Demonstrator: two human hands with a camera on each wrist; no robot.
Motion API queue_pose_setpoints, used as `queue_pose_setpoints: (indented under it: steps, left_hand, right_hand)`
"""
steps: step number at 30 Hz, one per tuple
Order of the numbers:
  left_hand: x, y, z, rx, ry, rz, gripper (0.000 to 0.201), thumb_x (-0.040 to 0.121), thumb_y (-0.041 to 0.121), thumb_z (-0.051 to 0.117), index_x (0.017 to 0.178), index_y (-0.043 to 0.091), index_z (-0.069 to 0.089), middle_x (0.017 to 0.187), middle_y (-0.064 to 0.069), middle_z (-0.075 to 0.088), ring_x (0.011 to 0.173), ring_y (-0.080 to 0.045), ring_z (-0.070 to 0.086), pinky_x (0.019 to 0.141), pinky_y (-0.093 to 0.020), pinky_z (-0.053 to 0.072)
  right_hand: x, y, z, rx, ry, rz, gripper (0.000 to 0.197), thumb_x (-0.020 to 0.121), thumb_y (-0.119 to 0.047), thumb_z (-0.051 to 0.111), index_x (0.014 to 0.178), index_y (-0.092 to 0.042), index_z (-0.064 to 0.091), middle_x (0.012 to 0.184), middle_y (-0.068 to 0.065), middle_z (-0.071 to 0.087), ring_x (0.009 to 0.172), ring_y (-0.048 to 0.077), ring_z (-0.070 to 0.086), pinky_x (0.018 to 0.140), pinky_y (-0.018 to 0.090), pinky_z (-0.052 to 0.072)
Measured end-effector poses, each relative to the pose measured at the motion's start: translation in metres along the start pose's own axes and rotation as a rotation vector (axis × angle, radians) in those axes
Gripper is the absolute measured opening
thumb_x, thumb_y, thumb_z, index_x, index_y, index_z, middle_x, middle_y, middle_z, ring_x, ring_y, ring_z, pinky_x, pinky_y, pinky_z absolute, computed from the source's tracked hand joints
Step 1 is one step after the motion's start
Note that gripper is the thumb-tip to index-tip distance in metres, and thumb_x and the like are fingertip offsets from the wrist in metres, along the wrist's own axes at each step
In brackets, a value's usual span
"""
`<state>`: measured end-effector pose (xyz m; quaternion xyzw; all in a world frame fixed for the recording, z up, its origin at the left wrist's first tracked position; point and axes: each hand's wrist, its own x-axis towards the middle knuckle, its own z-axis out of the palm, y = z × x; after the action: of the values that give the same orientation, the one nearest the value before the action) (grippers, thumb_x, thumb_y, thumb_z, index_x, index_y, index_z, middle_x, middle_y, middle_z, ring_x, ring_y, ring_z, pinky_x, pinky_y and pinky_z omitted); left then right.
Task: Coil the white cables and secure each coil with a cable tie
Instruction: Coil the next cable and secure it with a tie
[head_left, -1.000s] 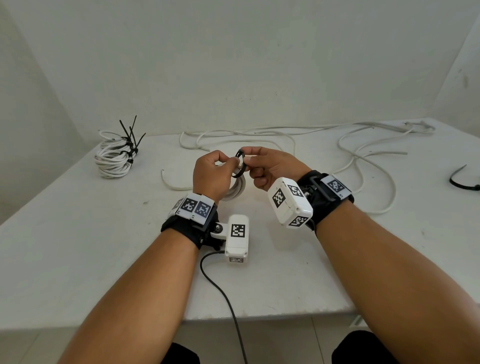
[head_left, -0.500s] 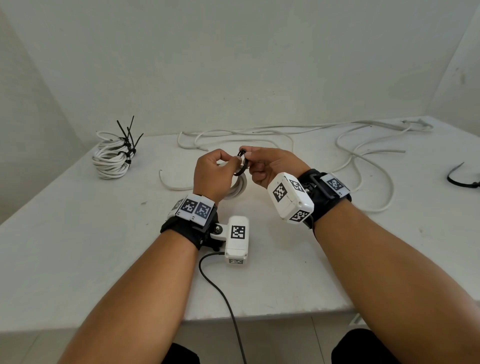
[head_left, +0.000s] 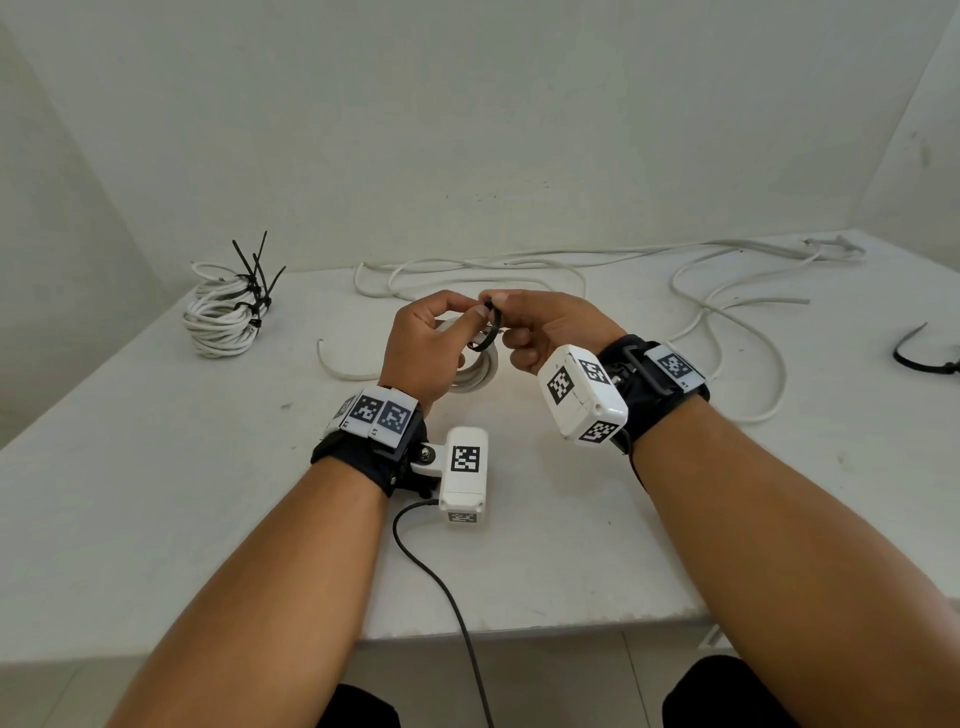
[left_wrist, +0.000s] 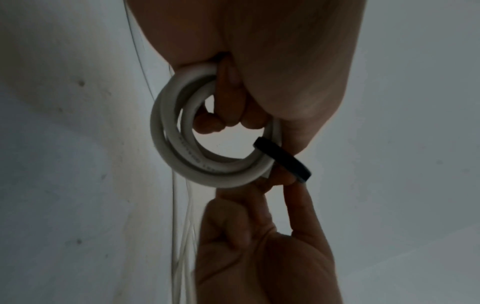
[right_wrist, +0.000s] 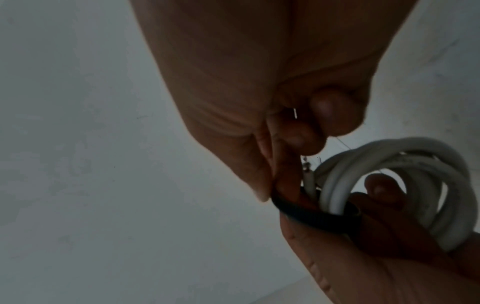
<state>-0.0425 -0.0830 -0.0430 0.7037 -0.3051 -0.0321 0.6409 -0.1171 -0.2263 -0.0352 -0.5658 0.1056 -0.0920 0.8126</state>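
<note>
My left hand (head_left: 441, 338) grips a small white cable coil (head_left: 480, 371), held above the table's middle with its fingers curled through the ring. In the left wrist view the coil (left_wrist: 182, 148) shows as two or three loops, with a black cable tie (left_wrist: 283, 159) looped around its right side. My right hand (head_left: 540, 325) pinches the black cable tie (head_left: 491, 332) between thumb and forefinger at the top of the coil. The right wrist view shows the tie (right_wrist: 311, 216) passing under the coil (right_wrist: 389, 174).
A heap of tied white coils (head_left: 226, 317) with black tie tails sticks up at the back left. Loose white cable (head_left: 727, 322) snakes across the back and right of the table (head_left: 156, 493). Spare black ties (head_left: 919, 356) lie at the right edge. A black camera lead (head_left: 441, 597) hangs over the front edge.
Both hands stay together over the coil; the right hand's pinch on the tie has shifted slightly up and left. The coil has barely moved.
</note>
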Motion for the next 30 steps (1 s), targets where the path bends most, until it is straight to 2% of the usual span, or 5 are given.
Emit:
queue_pose_setpoints:
  steps: [6,9,17,24,30]
  left_hand:
    - [0.000,-0.003,0.000,-0.009,-0.085,-0.023,0.013,0.088,0.019,0.068,0.076,0.020,0.073,0.068,-0.001,0.068,0.063,-0.015,0.055,0.057,-0.029,0.046]
    - [0.000,-0.005,-0.002,-0.041,-0.142,-0.047,0.016,0.090,0.015,0.066,0.075,0.017,0.072,0.066,0.001,0.067,0.057,-0.011,0.052,0.056,-0.025,0.044]
    - [-0.002,-0.002,0.007,-0.173,-0.212,-0.112,0.027,0.093,0.021,0.064,0.077,0.001,0.059,0.051,0.011,0.052,0.042,-0.009,0.034,0.054,-0.028,0.039]
    - [0.003,-0.010,0.001,-0.332,-0.152,-0.188,0.026,0.090,0.014,0.064,0.064,0.013,0.065,0.060,-0.001,0.059,0.054,-0.016,0.048,0.053,-0.030,0.038]
    - [-0.002,-0.003,0.008,-0.299,-0.239,-0.233,0.027,0.094,0.032,0.062,0.075,0.015,0.069,0.061,0.000,0.059,0.051,-0.013,0.043,0.052,-0.028,0.040]
  right_hand:
    - [0.002,0.000,-0.003,-0.119,0.092,0.077,0.017,0.085,-0.030,0.070,0.077,-0.015,0.072,0.082,0.007,0.053,0.060,0.014,0.040,0.049,0.025,0.035]
    - [0.000,-0.003,-0.006,-0.274,0.167,0.030,0.019,0.090,-0.030,0.065,0.080,-0.013,0.066,0.080,0.005,0.055,0.062,0.013,0.043,0.055,0.027,0.034]
    - [-0.005,-0.011,-0.002,-0.143,0.336,-0.064,0.019,0.099,-0.017,0.053,0.083,-0.009,0.057,0.068,0.000,0.052,0.061,0.013,0.046,0.053,0.027,0.036]
    - [-0.002,-0.003,0.016,-0.128,0.114,-0.047,0.026,0.102,-0.023,0.047,0.091,-0.008,0.064,0.067,0.000,0.054,0.053,0.011,0.050,0.051,0.025,0.038]
    - [-0.005,-0.005,0.012,-0.316,0.215,-0.100,0.032,0.103,-0.021,0.045,0.079,-0.011,0.063,0.064,-0.001,0.052,0.051,0.009,0.048,0.050,0.024,0.036]
